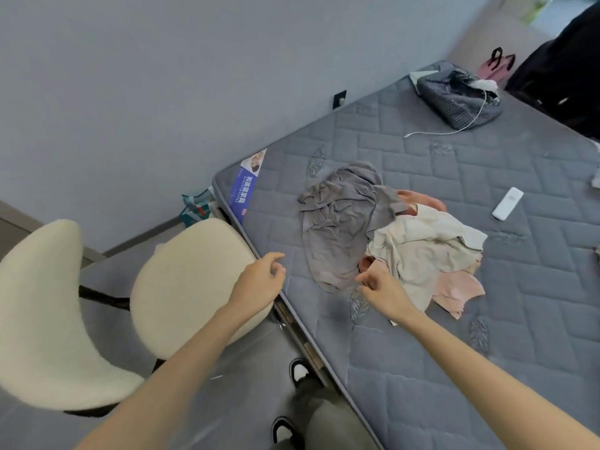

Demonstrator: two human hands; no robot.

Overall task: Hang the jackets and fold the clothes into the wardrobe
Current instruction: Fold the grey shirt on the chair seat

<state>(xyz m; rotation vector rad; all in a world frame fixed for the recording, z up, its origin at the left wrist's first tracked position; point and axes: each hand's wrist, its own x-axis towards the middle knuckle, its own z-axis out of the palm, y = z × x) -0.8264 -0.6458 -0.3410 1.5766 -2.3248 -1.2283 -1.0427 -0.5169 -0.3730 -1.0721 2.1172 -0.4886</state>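
Grey, cream and pink cloth make up the heap of clothes (389, 235) crumpled on the bare mattress (422, 368). A grey garment (334, 222) lies on the side toward the left hand, a cream garment (422, 248) lies beyond the right hand, and a pink garment (457, 290) pokes out from under the cream one.

The heap lies just ahead of both sets of fingers. Its long axis runs slantwise across the reach, from far on the left to near on the right. The right hand (380, 287) is the nearer one. Its fingers (362, 279) are loosely curled and clamped on nothing, and they hang at the grey garment's near hem, beside a fold of pink. Whether they touch the cloth cannot be told.

The left hand (259, 280) hovers over the mattress edge, a little short of the grey garment. Its fingers (276, 258) are likewise loosely curled and empty. By my judgement the coming move is a pick from the heap, and the grey hem is the closest hold for either hand.

The mattress is quilted grey, with no sheet. Well beyond the fingers, past the heap, lie a white remote control (508, 203) and a grey bag (457, 95) with a white cable (438, 133) trailing from it. Left of the left fingers a cream fleecy chair (181, 280) stands against the bed's edge. A dark garment (565, 69) sits at the far right, partly cut off. No wardrobe is in view.
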